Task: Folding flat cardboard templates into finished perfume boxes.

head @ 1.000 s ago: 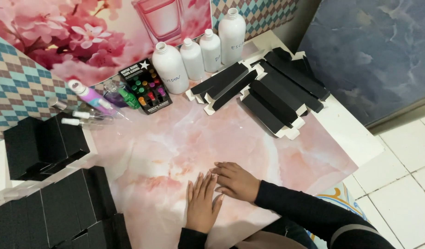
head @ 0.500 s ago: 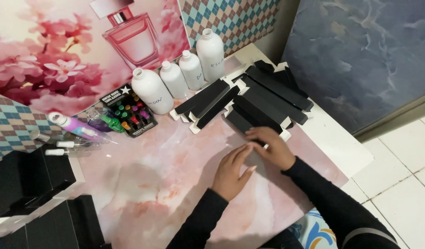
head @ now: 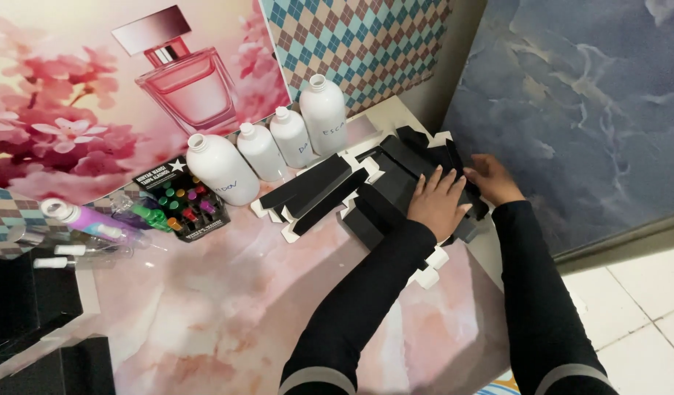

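- The left hand (head: 438, 202) covers part of the black boxes (head: 395, 186); what its fingers grip cannot be told.
- The right hand (head: 490, 178) has its fingertips hidden behind the boxes.
- Dark boxes (head: 29, 314) are cut off by the left edge.

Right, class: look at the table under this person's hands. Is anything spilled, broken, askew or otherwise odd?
Nothing is spilled or broken. The flat black boxes lie fanned at uneven angles under both hands, while the four white bottles stand upright in a row.
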